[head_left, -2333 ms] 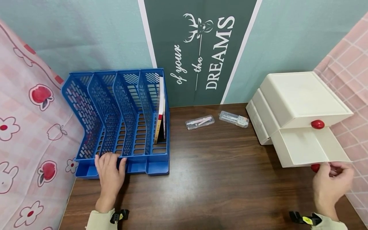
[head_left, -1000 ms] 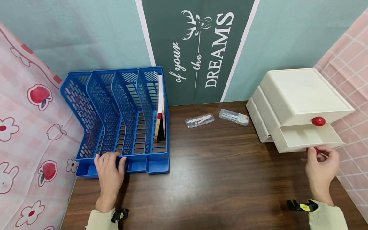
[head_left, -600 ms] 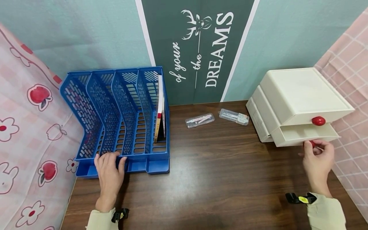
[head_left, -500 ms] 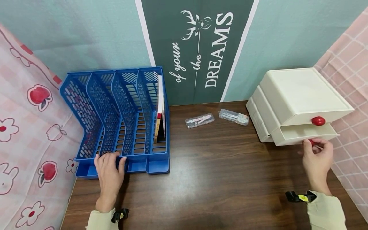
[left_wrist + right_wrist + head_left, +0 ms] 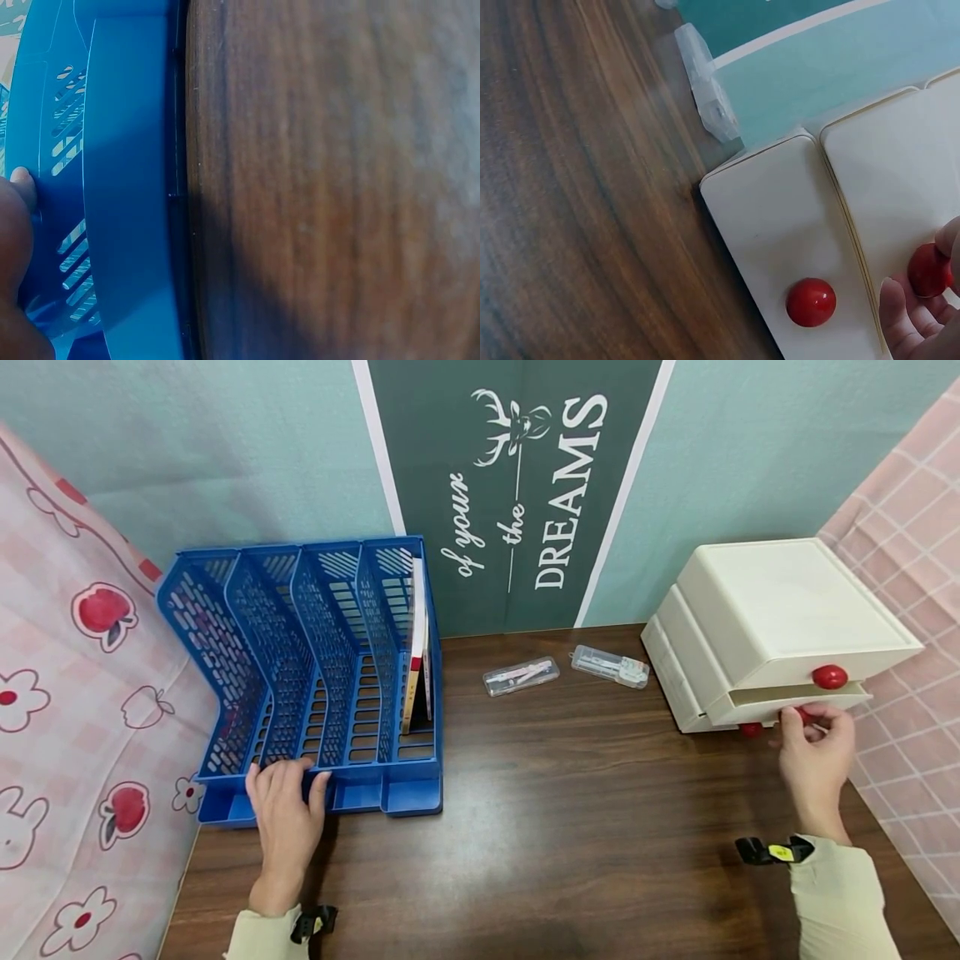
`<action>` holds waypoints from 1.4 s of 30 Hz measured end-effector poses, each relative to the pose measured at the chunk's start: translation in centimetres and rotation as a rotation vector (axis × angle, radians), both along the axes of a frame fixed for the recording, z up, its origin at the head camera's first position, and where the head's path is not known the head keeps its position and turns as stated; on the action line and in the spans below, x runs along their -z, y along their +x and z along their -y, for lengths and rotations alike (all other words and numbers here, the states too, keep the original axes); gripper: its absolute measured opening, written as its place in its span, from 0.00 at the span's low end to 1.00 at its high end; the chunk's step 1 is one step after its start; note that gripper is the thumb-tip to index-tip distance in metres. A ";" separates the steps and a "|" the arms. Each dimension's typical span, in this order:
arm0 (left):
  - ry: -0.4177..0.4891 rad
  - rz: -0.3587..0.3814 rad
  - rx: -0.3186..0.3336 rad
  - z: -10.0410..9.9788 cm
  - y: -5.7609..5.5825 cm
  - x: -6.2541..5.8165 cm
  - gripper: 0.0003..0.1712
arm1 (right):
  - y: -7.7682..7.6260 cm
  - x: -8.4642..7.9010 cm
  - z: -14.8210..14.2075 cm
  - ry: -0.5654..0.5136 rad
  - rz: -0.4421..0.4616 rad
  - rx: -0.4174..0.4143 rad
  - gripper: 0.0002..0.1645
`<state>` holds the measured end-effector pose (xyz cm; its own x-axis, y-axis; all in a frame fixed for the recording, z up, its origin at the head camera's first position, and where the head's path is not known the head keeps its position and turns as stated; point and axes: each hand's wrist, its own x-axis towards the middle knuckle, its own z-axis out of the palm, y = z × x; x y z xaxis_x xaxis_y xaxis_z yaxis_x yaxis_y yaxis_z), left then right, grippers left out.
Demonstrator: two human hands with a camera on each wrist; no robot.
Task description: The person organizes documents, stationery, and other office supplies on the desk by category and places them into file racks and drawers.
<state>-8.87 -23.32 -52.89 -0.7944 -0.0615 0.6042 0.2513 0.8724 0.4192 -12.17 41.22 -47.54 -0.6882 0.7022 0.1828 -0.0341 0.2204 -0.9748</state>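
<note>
On the right stands a cream drawer unit (image 5: 810, 602) with red knobs. My right hand (image 5: 817, 760) pinches the red knob (image 5: 930, 270) of the middle drawer (image 5: 787, 706), which sticks out slightly with a narrow gap along its top. Below it shows the bottom drawer's red knob (image 5: 811, 302); the top drawer's knob (image 5: 830, 677) is free. On the left, my left hand (image 5: 287, 814) grips the front rim of a blue file rack (image 5: 405, 772), its fingers bent over the edge. In the left wrist view only part of that hand shows at the left border.
Books (image 5: 416, 647) stand in the rack's rightmost slot. Two clear plastic cases (image 5: 521, 677) with small stationery lie on the brown wooden table (image 5: 555, 827), near the back wall. A pink-patterned cloth (image 5: 90, 710) hangs at the left, a pink grid cloth (image 5: 911, 760) at the right.
My right hand has pushed the middle drawer inward, from well out to nearly in, and the bottom knob has come into view. My left hand has stayed on the rack.
</note>
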 end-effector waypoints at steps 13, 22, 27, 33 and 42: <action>0.013 -0.024 0.004 -0.1 0.0 0.0 0.23 | -1.7 0.2 -0.2 -0.110 -0.073 -0.030 0.12; 0.012 -0.005 -0.003 -0.2 0.0 -0.2 0.14 | -2.2 0.0 0.1 -0.108 -0.074 -0.028 0.11; 0.010 -0.009 -0.004 -0.2 -0.1 -0.2 0.14 | -2.3 -0.2 0.2 -0.100 -0.061 -0.021 0.11; 0.020 -0.039 -0.001 -0.4 -0.1 -0.4 0.14 | -2.4 -0.1 0.1 -0.097 -0.043 -0.014 0.12; 0.025 -0.065 0.005 -0.4 -0.3 -0.3 0.15 | -2.2 1.0 -0.6 -0.076 0.039 0.028 0.13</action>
